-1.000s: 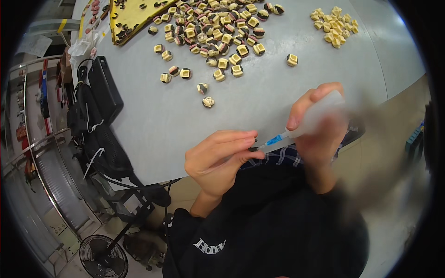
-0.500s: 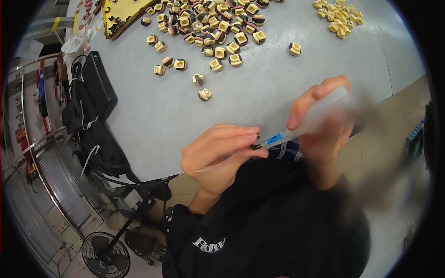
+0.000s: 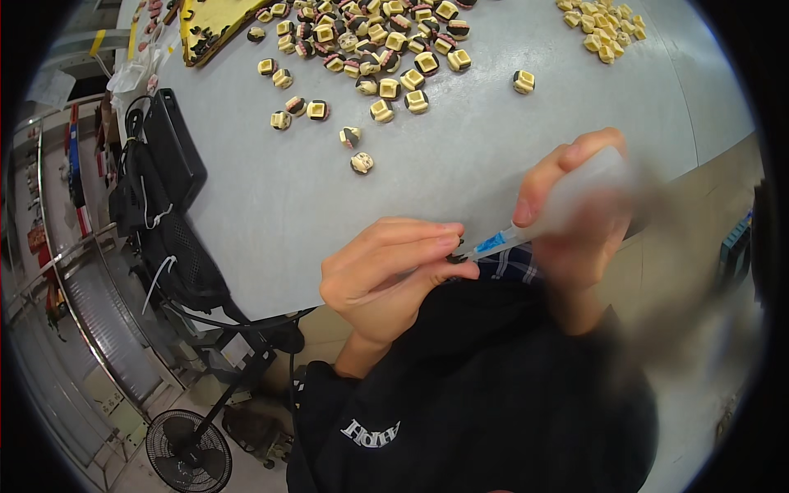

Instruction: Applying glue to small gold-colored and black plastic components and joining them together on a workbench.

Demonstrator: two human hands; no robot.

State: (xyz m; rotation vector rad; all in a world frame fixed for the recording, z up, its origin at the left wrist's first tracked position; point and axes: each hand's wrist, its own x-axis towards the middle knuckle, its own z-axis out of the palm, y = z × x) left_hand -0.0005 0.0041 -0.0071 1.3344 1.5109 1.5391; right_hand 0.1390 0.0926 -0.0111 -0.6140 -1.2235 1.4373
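Observation:
Between the thumb and fingertips of my left hand (image 3: 386,267) is pinched a small dark piece (image 3: 457,255), mostly covered by the fingers. My right hand (image 3: 575,222) is wrapped round a translucent white squeeze bottle (image 3: 593,185), tilted with its nozzle down to the left. The blue-tipped nozzle (image 3: 491,243) meets or nearly meets the dark piece; I cannot tell whether they touch. Both hands are held at the near edge of the grey table (image 3: 271,205). Beyond them lie several small cream, black and pink figure heads (image 3: 362,163).
A heap of these heads (image 3: 386,41) spreads over the far middle, with cream parts (image 3: 604,31) at far right. A yellow tray (image 3: 214,25) holding dark pieces is at far left. A black box (image 3: 175,148) and cables line the left edge. A fan (image 3: 188,448) stands below.
Both hands stay in nearly the same pose, the bottle's nozzle still at the dark piece. The view has shifted very slightly.

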